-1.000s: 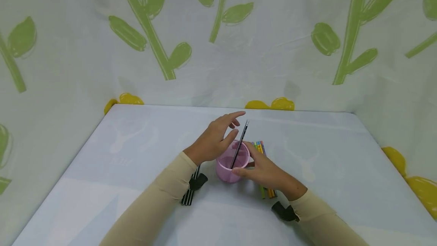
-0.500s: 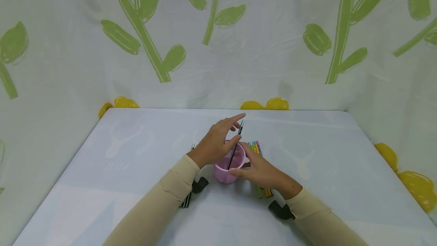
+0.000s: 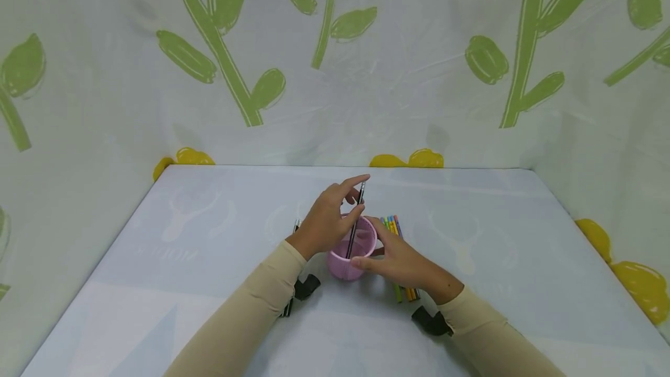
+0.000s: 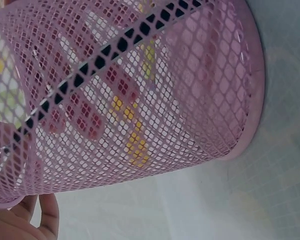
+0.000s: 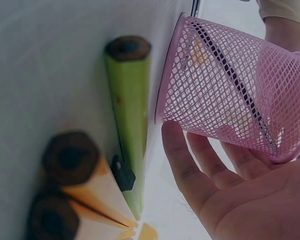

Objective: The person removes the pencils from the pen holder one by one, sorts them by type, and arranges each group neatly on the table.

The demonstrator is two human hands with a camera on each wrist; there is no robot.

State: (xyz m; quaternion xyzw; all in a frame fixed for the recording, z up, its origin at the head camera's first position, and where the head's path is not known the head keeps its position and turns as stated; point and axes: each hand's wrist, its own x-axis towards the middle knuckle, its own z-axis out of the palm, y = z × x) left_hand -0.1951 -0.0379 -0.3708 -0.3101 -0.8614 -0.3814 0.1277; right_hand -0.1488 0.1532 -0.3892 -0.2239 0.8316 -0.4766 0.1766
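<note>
A pink mesh pencil cup stands upright on the table. My right hand holds its right side, thumb at the near rim and fingers around the outer wall, as the right wrist view also shows. One dark patterned pencil leans inside the cup, its silvery end above the rim; the left wrist view shows this pencil slanting behind the mesh. Over the cup's left rim is my left hand, index finger extended and thumb apart from it, with the pencil's upper end right at the fingers.
Right of the cup lie several coloured pencils, partly hidden by the right hand; a green pencil shows close up. Several dark pencils lie under the left forearm. Black pieces sit at both wrists. A leaf-patterned wall stands behind the table.
The pencil's upper end has swung left toward the left hand's fingers. The right hand keeps its hold on the cup. The whole scene has shifted slightly as the head moved.
</note>
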